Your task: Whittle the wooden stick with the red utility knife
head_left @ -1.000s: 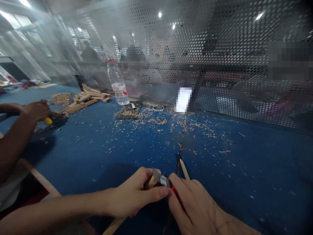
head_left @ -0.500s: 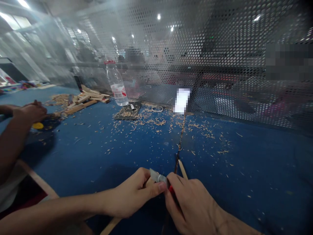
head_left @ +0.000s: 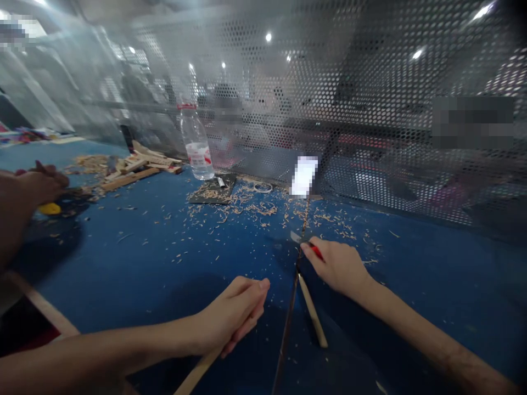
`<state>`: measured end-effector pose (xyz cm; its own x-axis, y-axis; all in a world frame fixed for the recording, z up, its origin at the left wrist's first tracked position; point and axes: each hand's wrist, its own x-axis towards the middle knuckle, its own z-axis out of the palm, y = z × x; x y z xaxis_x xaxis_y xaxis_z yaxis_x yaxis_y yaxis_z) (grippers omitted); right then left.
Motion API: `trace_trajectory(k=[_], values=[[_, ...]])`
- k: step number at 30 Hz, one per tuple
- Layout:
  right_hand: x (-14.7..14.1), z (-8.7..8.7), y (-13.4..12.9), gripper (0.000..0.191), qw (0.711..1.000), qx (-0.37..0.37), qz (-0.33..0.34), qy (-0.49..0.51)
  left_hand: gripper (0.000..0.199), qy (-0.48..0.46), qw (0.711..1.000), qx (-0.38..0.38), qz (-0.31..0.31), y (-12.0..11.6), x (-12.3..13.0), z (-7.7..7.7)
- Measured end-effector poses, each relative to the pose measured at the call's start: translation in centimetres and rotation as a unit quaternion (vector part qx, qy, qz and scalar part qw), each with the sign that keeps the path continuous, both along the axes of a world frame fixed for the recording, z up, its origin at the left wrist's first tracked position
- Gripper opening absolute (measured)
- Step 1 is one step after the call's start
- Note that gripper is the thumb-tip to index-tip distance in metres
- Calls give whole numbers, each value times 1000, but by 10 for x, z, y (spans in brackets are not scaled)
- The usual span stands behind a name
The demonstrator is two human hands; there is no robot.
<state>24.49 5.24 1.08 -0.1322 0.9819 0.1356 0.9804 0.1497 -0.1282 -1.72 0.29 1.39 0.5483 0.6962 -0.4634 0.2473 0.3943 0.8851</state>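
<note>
Though blurred, bottle label unreadable, right hand, knife

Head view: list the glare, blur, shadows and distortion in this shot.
In the head view, ceiling lights flare on the perforated metal screen, washing it into haze; everything behind it is blurred; a white patch and a block at right are pixelated; the wide lens bends the frame's edges; a dark shadow falls on the blue work mat beneath the left hand.

A craft knife shows bright metal and glossy red plastic; the wood strip looks pale and smooth.
</note>
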Motion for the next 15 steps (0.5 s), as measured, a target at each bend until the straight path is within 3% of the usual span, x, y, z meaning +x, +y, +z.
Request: trace_trajectory(k=[3,6,10,15], values=[[18,2,38,36,999,-10,-41,-1,65,-71,997,-13,-32,6,1,0],[30,5,91,30,996,-20,-81,13,52,-148,987,-44,-53,12,0,-1],[37,3,160,33,991,-20,-129,31,42,-171,980,-86,-61,16,-3,-4],[40,-12,194,36,988,-6,-153,30,43,-148,984,-79,-60,13,-1,-1]])
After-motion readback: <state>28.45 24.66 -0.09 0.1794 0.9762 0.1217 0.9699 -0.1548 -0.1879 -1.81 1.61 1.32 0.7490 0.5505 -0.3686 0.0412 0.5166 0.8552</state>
